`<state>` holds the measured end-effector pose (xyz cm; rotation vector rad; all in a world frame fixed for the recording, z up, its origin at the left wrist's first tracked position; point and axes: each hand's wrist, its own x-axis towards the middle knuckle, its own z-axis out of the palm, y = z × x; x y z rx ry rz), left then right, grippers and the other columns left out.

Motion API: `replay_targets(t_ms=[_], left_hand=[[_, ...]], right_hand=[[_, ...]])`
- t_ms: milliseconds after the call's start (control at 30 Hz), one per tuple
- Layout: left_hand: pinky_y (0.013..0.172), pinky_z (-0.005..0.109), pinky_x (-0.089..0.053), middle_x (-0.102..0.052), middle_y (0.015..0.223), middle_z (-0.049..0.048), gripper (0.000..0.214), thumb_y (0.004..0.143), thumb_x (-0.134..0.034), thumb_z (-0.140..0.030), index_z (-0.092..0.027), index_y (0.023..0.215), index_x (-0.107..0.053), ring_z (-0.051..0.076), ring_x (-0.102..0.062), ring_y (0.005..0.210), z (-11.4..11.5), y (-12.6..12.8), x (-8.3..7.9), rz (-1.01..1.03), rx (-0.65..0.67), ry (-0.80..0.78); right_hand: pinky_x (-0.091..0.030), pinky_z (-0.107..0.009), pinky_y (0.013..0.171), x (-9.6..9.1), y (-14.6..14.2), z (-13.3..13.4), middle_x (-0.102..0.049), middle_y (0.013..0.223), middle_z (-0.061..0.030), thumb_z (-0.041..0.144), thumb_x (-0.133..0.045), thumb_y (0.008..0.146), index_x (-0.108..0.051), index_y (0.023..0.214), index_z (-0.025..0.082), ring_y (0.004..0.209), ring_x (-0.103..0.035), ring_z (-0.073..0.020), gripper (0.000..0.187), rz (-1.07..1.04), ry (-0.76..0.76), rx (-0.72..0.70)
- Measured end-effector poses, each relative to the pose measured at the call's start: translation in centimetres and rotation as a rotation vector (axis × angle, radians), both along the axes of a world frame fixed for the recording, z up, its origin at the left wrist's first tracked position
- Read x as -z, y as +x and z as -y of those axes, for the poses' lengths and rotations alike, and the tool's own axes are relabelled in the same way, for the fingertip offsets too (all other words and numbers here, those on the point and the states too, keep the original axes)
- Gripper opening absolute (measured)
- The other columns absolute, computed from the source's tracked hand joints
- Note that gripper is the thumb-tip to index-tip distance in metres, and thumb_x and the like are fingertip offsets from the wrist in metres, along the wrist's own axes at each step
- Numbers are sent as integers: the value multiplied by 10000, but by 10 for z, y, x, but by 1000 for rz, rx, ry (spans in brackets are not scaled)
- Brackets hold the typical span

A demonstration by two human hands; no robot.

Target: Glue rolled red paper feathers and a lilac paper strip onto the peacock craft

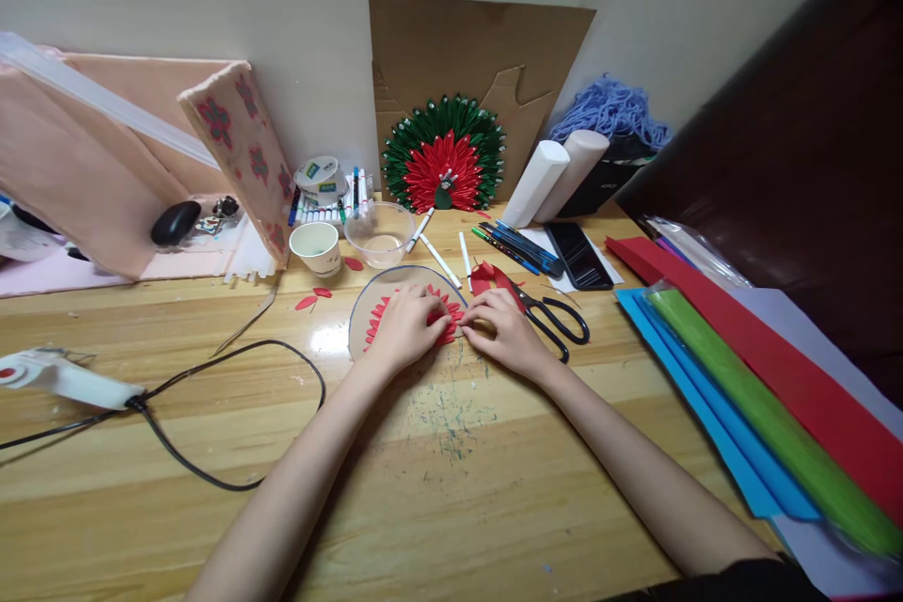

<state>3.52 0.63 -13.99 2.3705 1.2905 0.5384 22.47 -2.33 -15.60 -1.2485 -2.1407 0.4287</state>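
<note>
A cardboard disc with a blue-edged rim lies on the table, a ring of red petals fanned over it. My left hand rests across the disc with its fingers curled and pinched together at the petals on the right. Close beside it, my right hand sits at the disc's right edge, thumb and fingertips drawn together. Whatever is between the fingertips of either hand is too small or hidden to make out. Black-handled scissors lie just right of my right hand, by red scraps.
Behind stands a cardboard panel with a green and red peacock. A paper cup, clear bowl, markers and phone sit nearby. A glue gun with looping cord lies left; coloured sheets lie right.
</note>
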Motion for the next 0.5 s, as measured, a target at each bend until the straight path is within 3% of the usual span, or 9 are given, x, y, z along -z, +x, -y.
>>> replay_targets(t_ms=[133, 267, 400, 500], left_hand=[[727, 306, -386, -579, 801, 57, 269, 869, -444, -319, -170, 749, -633, 186, -505, 804, -3, -2, -2, 10, -40, 10], [738, 302, -393, -605, 757, 44, 375, 895, -377, -343, -175, 667, -624, 178, -529, 792, -9, -10, -16, 157, -145, -3], [747, 282, -416, -593, 615, 23, 449, 887, -367, -323, -174, 497, -532, 149, -561, 700, -12, -32, -48, 514, -346, 88], [715, 279, -438, -594, 583, 29, 429, 869, -338, -271, -185, 478, -492, 144, -569, 658, -13, -66, -79, 685, -494, 217]], right_hand=[[-430, -366, 843, -2, 0, 1, -599, 896, -45, 191, -585, 795, -641, 826, 214, 923, -501, -202, 68, -43, -14, 7], [-412, -357, 827, -4, 4, 0, -609, 858, -37, 199, -540, 829, -628, 838, 207, 893, -514, -198, 89, -97, 11, 124], [-410, -329, 775, -5, 9, -1, -615, 817, -35, 203, -508, 846, -610, 831, 195, 831, -522, -190, 103, -106, 1, 183], [-411, -298, 677, -2, 10, -1, -597, 730, -27, 252, -490, 857, -615, 827, 190, 717, -515, -173, 142, -97, -64, 224]])
